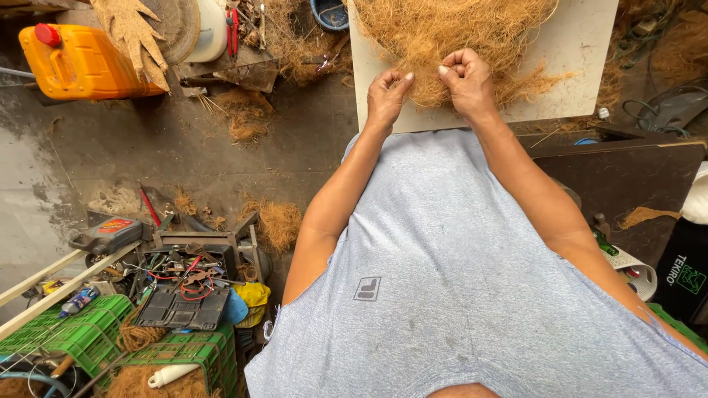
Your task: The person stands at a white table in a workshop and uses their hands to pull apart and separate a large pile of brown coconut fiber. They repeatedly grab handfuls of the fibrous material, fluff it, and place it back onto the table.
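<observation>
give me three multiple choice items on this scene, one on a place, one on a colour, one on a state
1. Where does the heap of brown fibre lie?
A. on the pale board
B. in a green crate
C. on the orange canister

2. What colour is the cap of the orange canister?
A. blue
B. red
C. white

3. How are the two hands set?
A. flat and open on the floor
B. both pinching fibre
C. gripping a hammer

Answers:
1 A, the heap rests on the pale board.
2 B, the cap at its upper left corner is red.
3 B, the left hand and the right hand have fingers curled into the heap's near edge.
</observation>
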